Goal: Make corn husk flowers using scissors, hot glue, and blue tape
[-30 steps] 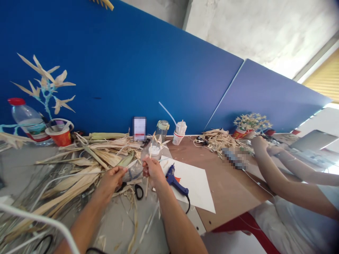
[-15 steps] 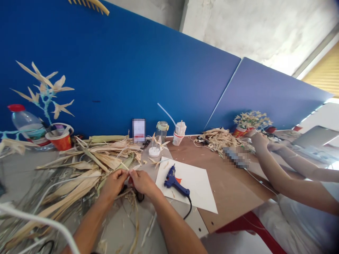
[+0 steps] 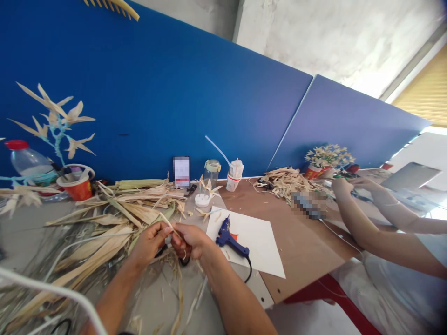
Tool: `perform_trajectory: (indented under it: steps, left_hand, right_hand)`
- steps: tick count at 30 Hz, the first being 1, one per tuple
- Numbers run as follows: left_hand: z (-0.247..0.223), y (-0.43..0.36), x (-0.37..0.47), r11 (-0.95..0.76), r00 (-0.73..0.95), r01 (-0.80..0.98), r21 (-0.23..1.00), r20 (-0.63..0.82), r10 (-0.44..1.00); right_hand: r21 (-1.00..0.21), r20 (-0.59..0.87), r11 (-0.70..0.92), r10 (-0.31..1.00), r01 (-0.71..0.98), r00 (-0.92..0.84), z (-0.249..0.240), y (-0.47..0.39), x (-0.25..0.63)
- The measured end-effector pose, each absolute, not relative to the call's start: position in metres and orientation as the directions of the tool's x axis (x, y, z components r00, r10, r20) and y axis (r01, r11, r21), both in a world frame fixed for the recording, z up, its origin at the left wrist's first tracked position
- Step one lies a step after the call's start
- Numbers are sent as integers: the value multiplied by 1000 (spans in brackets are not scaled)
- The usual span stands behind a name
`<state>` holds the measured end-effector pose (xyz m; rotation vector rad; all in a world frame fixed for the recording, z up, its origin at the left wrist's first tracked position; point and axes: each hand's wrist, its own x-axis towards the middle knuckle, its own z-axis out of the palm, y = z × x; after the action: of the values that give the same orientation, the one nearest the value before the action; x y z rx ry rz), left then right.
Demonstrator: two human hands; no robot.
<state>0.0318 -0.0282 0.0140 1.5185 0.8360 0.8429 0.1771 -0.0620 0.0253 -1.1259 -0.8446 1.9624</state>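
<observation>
A thin pale strip (image 3: pixel 166 219), which looks like rolled corn husk, slants between my two hands. My left hand (image 3: pixel 150 242) pinches it between thumb and fingertips. My right hand (image 3: pixel 192 239) is closed on its lower end, with the fingers curled underneath. The strip's far end points up and away, over a heap of dry corn husks (image 3: pixel 108 244) spread to the left. Just right of my right hand lies a blue glue gun (image 3: pixel 228 239) on a white sheet (image 3: pixel 267 246). Something dark under my hands is mostly hidden.
Behind stand a phone (image 3: pixel 181 173), a clear bottle (image 3: pixel 211 171), a white cup (image 3: pixel 233 181) and a husk flower on a white base (image 3: pixel 201 200). A red cup (image 3: pixel 79 190) stands left. At right a co-worker's arms (image 3: pixel 359 218) reach over the table near more husks (image 3: pixel 284 181).
My right hand has turned and its fingers have curled under the strip, which now stands out more between the hands. My left hand keeps its pinch. The view has shifted slightly.
</observation>
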Motion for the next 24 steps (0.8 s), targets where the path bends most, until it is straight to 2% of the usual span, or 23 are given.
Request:
perform_trajectory:
  steps: [4, 14, 21, 24]
  left_hand:
    - [9, -25, 28, -84, 497, 53, 995, 47, 866]
    - [13, -26, 27, -58, 498, 49, 997, 26, 867]
    - [12, -25, 29, -35, 478, 37, 999, 13, 879]
    - [12, -21, 24, -1, 427, 4, 1000, -1, 904]
  right_hand:
    - [-776, -355, -534, 809, -334, -469, 27, -63, 181]
    - [-772, -369, -550, 796, -319, -480, 31, -63, 192]
    - [-755, -328, -536, 808, -378, -490, 31, -63, 199]
    - [-733, -303, -507, 841, -455, -449, 36, -66, 216]
